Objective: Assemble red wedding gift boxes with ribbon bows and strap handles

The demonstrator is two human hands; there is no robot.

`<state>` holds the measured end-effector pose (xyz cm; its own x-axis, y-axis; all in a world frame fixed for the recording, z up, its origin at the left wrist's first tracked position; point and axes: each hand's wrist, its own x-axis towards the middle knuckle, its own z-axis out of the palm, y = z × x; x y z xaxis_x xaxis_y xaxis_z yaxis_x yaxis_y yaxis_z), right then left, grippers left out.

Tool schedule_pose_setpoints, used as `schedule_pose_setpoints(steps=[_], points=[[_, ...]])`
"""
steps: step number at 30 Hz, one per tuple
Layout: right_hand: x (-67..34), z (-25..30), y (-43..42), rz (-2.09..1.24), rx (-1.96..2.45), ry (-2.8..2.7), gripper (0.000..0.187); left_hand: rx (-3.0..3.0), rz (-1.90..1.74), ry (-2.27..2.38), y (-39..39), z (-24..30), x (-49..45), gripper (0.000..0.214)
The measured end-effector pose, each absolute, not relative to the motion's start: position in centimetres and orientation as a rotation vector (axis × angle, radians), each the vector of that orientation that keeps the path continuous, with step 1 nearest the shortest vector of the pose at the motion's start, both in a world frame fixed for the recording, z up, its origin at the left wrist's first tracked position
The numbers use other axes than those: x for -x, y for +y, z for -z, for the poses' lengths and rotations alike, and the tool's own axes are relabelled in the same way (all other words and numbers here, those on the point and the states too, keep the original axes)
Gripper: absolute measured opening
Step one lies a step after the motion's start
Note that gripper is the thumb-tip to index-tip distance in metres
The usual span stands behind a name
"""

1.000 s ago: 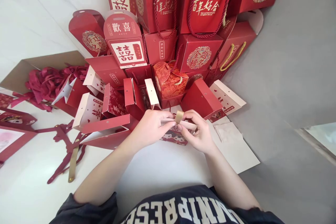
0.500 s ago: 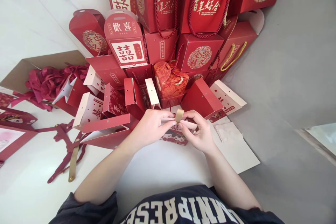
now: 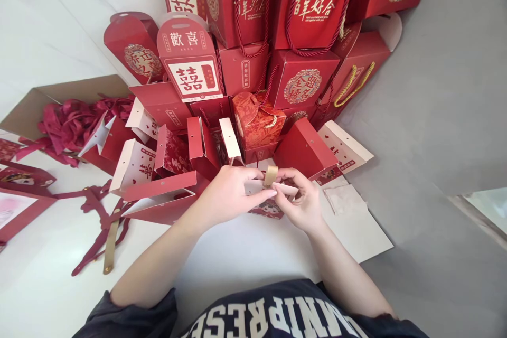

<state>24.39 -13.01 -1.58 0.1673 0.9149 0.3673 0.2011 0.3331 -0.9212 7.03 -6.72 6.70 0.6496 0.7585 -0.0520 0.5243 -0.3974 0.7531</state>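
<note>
Both of my hands meet at the top of a small red and white gift box (image 3: 270,210) with printed figures on its front. A looped gold ribbon strap (image 3: 271,175) stands up from the box's pale top edge, between my fingers. My left hand (image 3: 233,191) is closed on the left side of that edge, its thumb reaching across below the strap. My right hand (image 3: 300,199) pinches the right side, thumb and forefinger close to the strap's base. The fingers cover much of the box's top.
Stacked red gift boxes (image 3: 243,68) with rope handles rise behind. Several opened boxes (image 3: 158,190) stand at the left, near a cardboard box (image 3: 24,111) of red ribbons (image 3: 71,127). Loose red straps (image 3: 101,216) and a gold strap (image 3: 111,240) lie left. A white sheet (image 3: 368,227) lies right.
My left thumb has slid right across the front of the box's top edge, toward my right thumb. The right hand and the gold strap have hardly moved.
</note>
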Motion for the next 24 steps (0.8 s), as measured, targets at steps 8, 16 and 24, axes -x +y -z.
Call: schedule_pose_setpoints(steps=[8,16,24], points=[[-24.9,1.1,-12.8,-0.708,1.204,-1.323,0.019,-2.142,-0.389,0.924,-6.2,-6.4,-7.1,0.026],[-25.0,0.7,-12.4,-0.84,1.214,-1.245,0.017,-2.113,-0.369,0.909,-5.5,-6.0,-7.2,0.03],[-25.0,1.1,-12.3,-0.874,1.172,-1.204,0.02,-2.024,-0.349,0.918,-5.8,-6.4,-6.8,0.025]])
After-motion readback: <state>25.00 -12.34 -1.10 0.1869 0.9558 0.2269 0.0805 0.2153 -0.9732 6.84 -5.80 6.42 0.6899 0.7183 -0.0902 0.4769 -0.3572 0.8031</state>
